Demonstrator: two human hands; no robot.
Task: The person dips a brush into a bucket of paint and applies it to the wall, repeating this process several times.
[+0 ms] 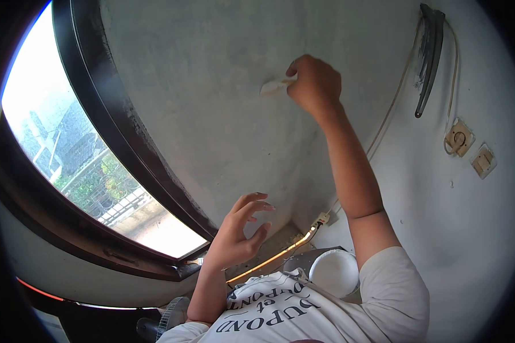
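My right hand point(319, 86) is raised high against the grey-green wall point(212, 114), its fingers closed on a small whitish, flat piece point(274, 87). The far end of that piece lies right at the wall surface; I cannot tell whether it is a cloth or a tool. Lower down, in front of my chest, my left hand point(241, 231) is held up with fingers bent and apart. Nothing shows between its thumb and fingers. It is nearest to the lower corner of the dark window frame point(149, 166).
A white bucket point(333, 273) stands below, beside my right side. An extension socket point(323, 219) with a lit orange cord point(280, 255) runs near the wall's foot. On the right wall are a dark curved bracket point(430, 60), a plugged outlet point(459, 137) and a switch point(484, 160). A fan point(174, 314) sits lower left.
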